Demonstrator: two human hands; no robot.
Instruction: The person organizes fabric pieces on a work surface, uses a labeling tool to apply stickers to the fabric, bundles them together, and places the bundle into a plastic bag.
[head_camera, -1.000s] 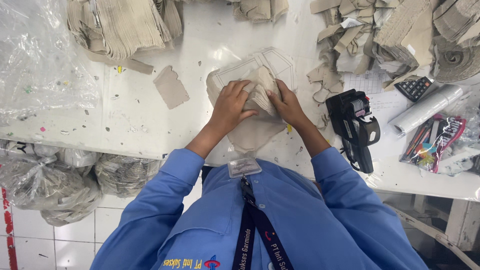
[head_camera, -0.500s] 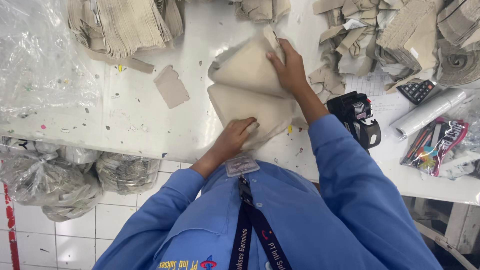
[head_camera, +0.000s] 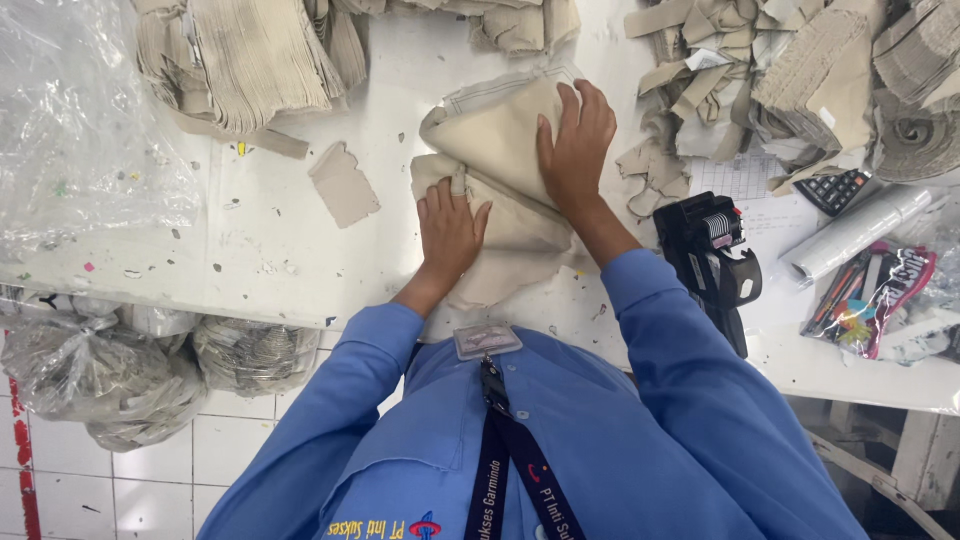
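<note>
Head cam: left hand (head_camera: 449, 228) & right hand (head_camera: 577, 140) flat on beige fabric stack (head_camera: 495, 160).

Count, head view.

Hands: two, the left hand (head_camera: 450, 228) and the right hand (head_camera: 575, 145), both flat on the beige fabric pieces (head_camera: 500, 190) at frame centre; at least two layers visible there, exact number cannot be told.

Loose small beige cut piece (head_camera: 343, 184): one, left of centre on the tabletop (head_camera: 270, 255).

Black handheld label gun (head_camera: 715, 255): one, right of centre.

Calculator (head_camera: 832, 190): one, right side.

White paper roll (head_camera: 858, 232): one, right side.

Clear packet of coloured items (head_camera: 868, 295): one, lower right.

Stacks of beige cut pieces: one large fanned stack (head_camera: 240, 60) at upper left; several heaps at upper right (head_camera: 800, 80), not separable.

Filled plastic bags under the tabletop edge, lower left (head_camera: 110, 375): at least two.
</note>
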